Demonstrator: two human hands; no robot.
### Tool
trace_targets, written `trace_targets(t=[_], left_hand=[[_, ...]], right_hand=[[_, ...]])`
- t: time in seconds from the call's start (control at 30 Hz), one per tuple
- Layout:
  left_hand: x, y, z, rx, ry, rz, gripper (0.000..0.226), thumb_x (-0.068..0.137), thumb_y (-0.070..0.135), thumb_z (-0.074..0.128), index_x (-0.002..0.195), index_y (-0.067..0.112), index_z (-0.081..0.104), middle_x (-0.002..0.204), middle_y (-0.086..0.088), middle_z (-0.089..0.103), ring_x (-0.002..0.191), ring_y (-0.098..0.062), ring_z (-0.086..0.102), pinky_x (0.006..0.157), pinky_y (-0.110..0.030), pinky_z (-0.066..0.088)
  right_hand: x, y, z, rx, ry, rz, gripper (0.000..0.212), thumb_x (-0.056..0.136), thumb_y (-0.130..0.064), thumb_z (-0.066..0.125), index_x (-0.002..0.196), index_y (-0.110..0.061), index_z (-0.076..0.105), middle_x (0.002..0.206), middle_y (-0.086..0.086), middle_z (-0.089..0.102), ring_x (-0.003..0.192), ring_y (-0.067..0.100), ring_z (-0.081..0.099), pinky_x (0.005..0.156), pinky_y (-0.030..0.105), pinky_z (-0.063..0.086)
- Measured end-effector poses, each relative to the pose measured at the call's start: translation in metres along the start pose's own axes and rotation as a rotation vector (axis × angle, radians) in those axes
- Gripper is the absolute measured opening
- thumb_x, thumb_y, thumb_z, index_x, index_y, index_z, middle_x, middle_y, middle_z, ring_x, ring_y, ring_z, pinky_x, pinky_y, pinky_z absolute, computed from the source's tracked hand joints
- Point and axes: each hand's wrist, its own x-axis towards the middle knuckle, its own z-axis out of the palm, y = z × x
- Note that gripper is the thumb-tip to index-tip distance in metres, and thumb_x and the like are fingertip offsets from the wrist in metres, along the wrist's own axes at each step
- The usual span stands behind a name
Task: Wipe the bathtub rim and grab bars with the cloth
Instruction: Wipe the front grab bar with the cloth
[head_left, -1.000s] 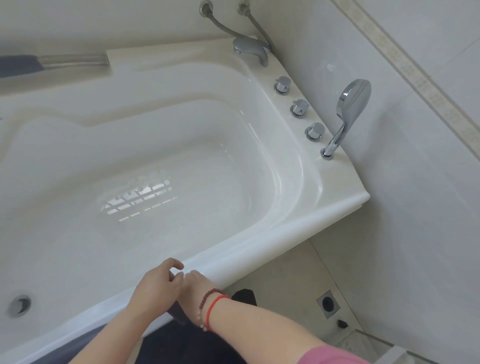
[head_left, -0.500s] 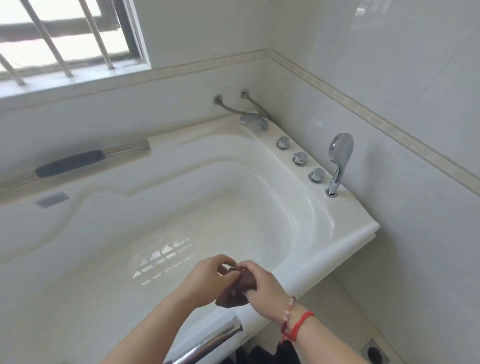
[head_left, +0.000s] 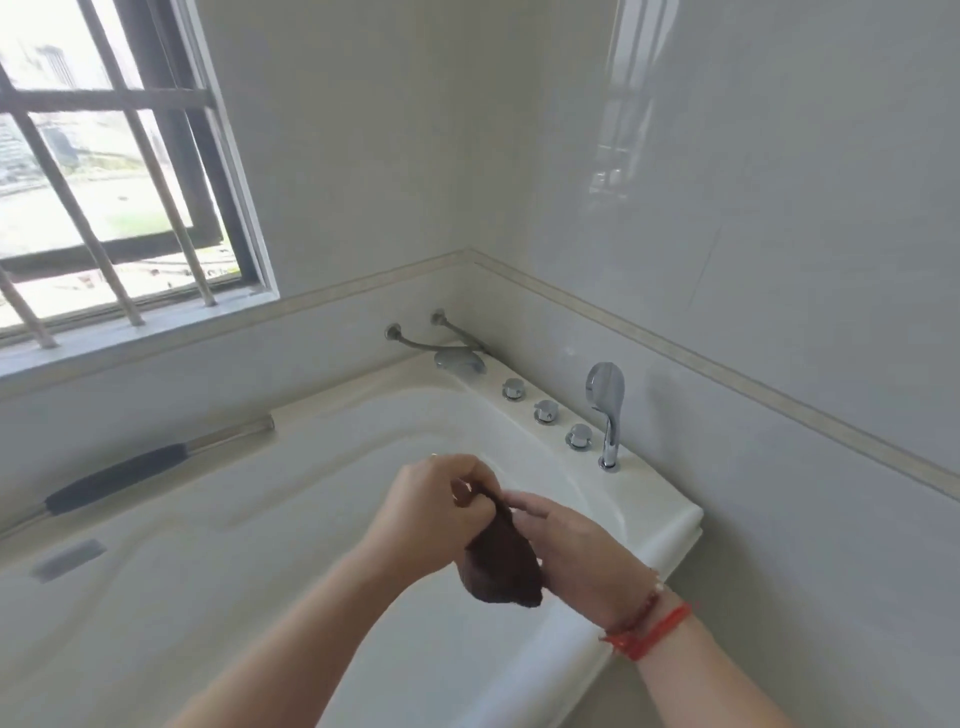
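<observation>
A dark brown cloth (head_left: 501, 564) hangs bunched between both hands above the white bathtub's near right rim (head_left: 660, 525). My left hand (head_left: 434, 506) pinches its top edge with curled fingers. My right hand (head_left: 569, 543) holds the cloth from the right side, and its wrist carries red cord bracelets. A grab bar (head_left: 117, 480) with a black grip and chrome ends runs along the tub's far left rim. The near rim under my arms is mostly hidden.
Chrome spout (head_left: 460, 359), three knobs (head_left: 545, 411) and a hand shower (head_left: 605, 415) line the right rim by the tiled wall. A barred window (head_left: 104, 171) sits above the back rim. A grey rectangular plate (head_left: 67, 560) lies on the tub's left inner slope.
The view has tilted up from the tub floor to the wall and window. Both hands rose from the near rim and now hold the cloth, which has opened out and hangs lower.
</observation>
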Motion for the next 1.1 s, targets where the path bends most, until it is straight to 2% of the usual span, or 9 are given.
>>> trace_targets(t=[0.13, 0.3, 0.4, 0.5, 0.6, 0.77, 0.87, 0.97, 1.1], left_hand=[[0.002, 0.011, -0.012, -0.016, 0.016, 0.079, 0.041, 0.079, 0.004, 0.052, 0.064, 0.040, 0.062, 0.064, 0.011, 0.058, 0.057, -0.007, 0.054, 0.066, -0.025, 0.052], [0.013, 0.012, -0.023, 0.053, -0.021, 0.148, 0.040, 0.086, 0.004, 0.047, 0.110, 0.033, 0.062, 0.086, 0.020, 0.060, 0.079, -0.007, 0.059, 0.074, -0.021, 0.052], [0.026, 0.013, -0.029, 0.135, -0.021, 0.181, 0.035, 0.088, 0.007, 0.048, 0.113, 0.027, 0.063, 0.085, 0.019, 0.059, 0.082, -0.009, 0.056, 0.074, -0.017, 0.047], [0.042, 0.018, -0.033, 0.246, -0.022, 0.216, 0.028, 0.087, 0.010, 0.049, 0.095, 0.029, 0.068, 0.081, 0.020, 0.055, 0.083, -0.005, 0.050, 0.071, -0.011, 0.038], [0.061, 0.019, -0.027, 0.167, -0.092, 0.097, 0.025, 0.082, 0.012, 0.049, 0.074, 0.032, 0.061, 0.063, 0.010, 0.056, 0.061, -0.007, 0.050, 0.054, -0.010, 0.038], [0.101, 0.017, 0.004, -0.021, -0.249, -0.097, 0.028, 0.078, 0.005, 0.041, 0.065, 0.026, 0.055, 0.050, 0.003, 0.059, 0.052, -0.016, 0.055, 0.056, -0.029, 0.047], [0.133, 0.011, 0.028, -0.031, -0.260, -0.082, 0.020, 0.071, 0.014, 0.047, 0.065, 0.029, 0.059, 0.054, 0.009, 0.061, 0.054, -0.006, 0.055, 0.064, -0.028, 0.051], [0.170, 0.003, 0.051, 0.214, -0.286, -0.078, 0.009, 0.075, 0.024, 0.055, 0.074, 0.031, 0.060, 0.061, 0.012, 0.055, 0.057, -0.001, 0.051, 0.056, -0.011, 0.039], [0.216, -0.004, 0.086, 0.715, -0.300, -0.158, 0.024, 0.084, 0.028, 0.047, 0.094, 0.013, 0.064, 0.073, 0.006, 0.046, 0.091, -0.023, 0.055, 0.060, -0.025, 0.037]], right_hand=[[0.000, -0.009, -0.001, -0.132, 0.241, -0.036, 0.013, 0.090, -0.005, 0.056, 0.095, -0.007, 0.068, 0.080, 0.008, 0.068, 0.072, 0.018, 0.062, 0.060, 0.026, 0.050], [-0.001, -0.030, -0.003, -0.191, 0.458, -0.163, 0.011, 0.086, 0.000, 0.061, 0.081, -0.009, 0.066, 0.070, 0.006, 0.067, 0.066, 0.019, 0.061, 0.065, 0.027, 0.050], [0.003, -0.044, -0.009, -0.365, 0.497, -0.237, 0.015, 0.090, -0.003, 0.057, 0.082, -0.016, 0.061, 0.073, -0.001, 0.066, 0.067, 0.008, 0.059, 0.067, 0.015, 0.047], [0.013, -0.051, -0.011, -0.683, 0.492, -0.349, 0.020, 0.092, -0.008, 0.054, 0.080, -0.024, 0.055, 0.074, -0.003, 0.063, 0.069, 0.009, 0.057, 0.066, 0.017, 0.046], [0.027, -0.056, -0.024, -0.733, 0.442, -0.405, 0.014, 0.091, -0.015, 0.057, 0.085, -0.027, 0.054, 0.070, -0.005, 0.059, 0.062, 0.007, 0.054, 0.061, 0.019, 0.045], [0.051, -0.053, -0.075, -0.589, 0.062, -0.048, 0.026, 0.076, -0.030, 0.073, 0.098, -0.033, 0.058, 0.069, -0.011, 0.061, 0.064, 0.008, 0.052, 0.065, 0.019, 0.044], [0.069, -0.048, -0.116, -0.509, -0.004, 0.033, 0.019, 0.075, -0.013, 0.073, 0.090, -0.024, 0.067, 0.068, -0.008, 0.061, 0.071, 0.009, 0.056, 0.072, 0.019, 0.044], [0.099, -0.062, -0.159, -0.672, 0.039, 0.062, 0.019, 0.078, -0.012, 0.072, 0.069, -0.027, 0.066, 0.048, -0.019, 0.053, 0.051, -0.005, 0.044, 0.056, 0.011, 0.034], [0.152, -0.090, -0.199, -0.900, 0.009, 0.070, 0.021, 0.081, -0.014, 0.070, 0.068, -0.030, 0.066, 0.042, -0.024, 0.054, 0.042, -0.008, 0.048, 0.050, 0.006, 0.033]])
